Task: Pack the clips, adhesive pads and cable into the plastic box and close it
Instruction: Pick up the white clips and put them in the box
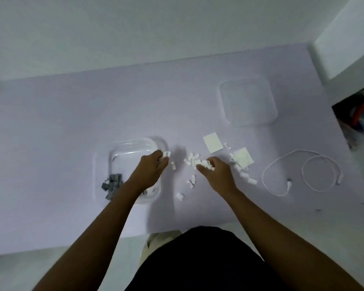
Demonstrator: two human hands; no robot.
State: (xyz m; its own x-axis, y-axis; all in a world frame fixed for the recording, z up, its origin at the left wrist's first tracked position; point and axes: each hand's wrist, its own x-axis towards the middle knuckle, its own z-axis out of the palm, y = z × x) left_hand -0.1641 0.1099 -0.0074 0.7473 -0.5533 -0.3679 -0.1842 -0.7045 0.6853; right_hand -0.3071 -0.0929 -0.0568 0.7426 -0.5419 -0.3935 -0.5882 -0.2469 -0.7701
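Box lies directly under left hand, seemingly pinched on white clips, while right hand gathers scattered clips just beside

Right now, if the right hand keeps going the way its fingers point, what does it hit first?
The right hand points away and slightly left, into the loose white clips at its fingertips. Those come first; beyond them the purple table looks bare. Depth is uncertain.
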